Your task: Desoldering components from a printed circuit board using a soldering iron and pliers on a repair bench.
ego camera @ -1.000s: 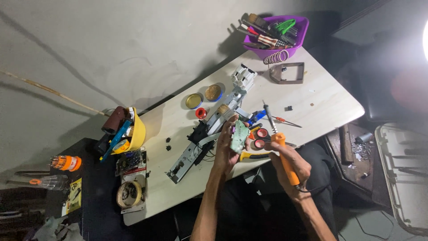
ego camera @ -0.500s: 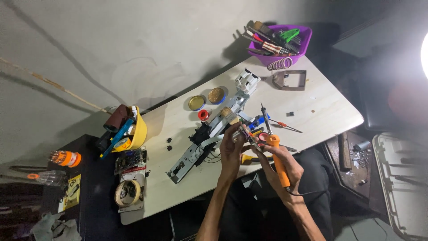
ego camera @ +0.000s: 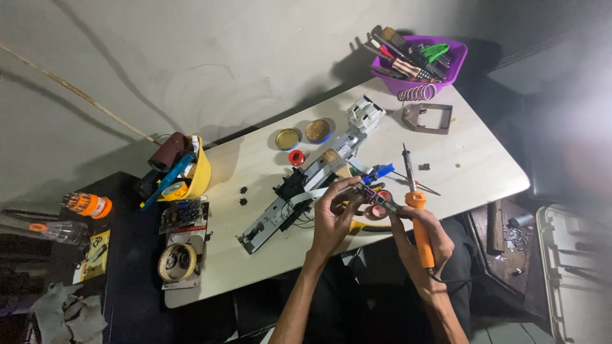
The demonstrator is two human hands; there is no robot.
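Observation:
My left hand (ego camera: 331, 220) holds a small circuit board (ego camera: 368, 192) with a pale ribbon cable over the near edge of the light wooden table (ego camera: 484, 165). My right hand (ego camera: 426, 237) grips an orange-handled soldering iron (ego camera: 417, 220), whose tip points away across the table just right of the board. A long grey and black mechanism (ego camera: 299, 188) lies diagonally on the table, right beside my left hand. A yellow-handled tool (ego camera: 363, 225) lies under my hands.
A purple bowl (ego camera: 446, 70) of tools stands at the far right corner, with a wire-coil iron stand (ego camera: 428, 118) before it. Two round tins (ego camera: 288, 138) and a red ring (ego camera: 296, 157) lie mid-table. At the left are a yellow bowl (ego camera: 203, 172) and a tape roll (ego camera: 177, 261).
The board in my left hand has turned from face-up to nearly edge-on. My right hand has swung the soldering iron so its tip points away across the table.

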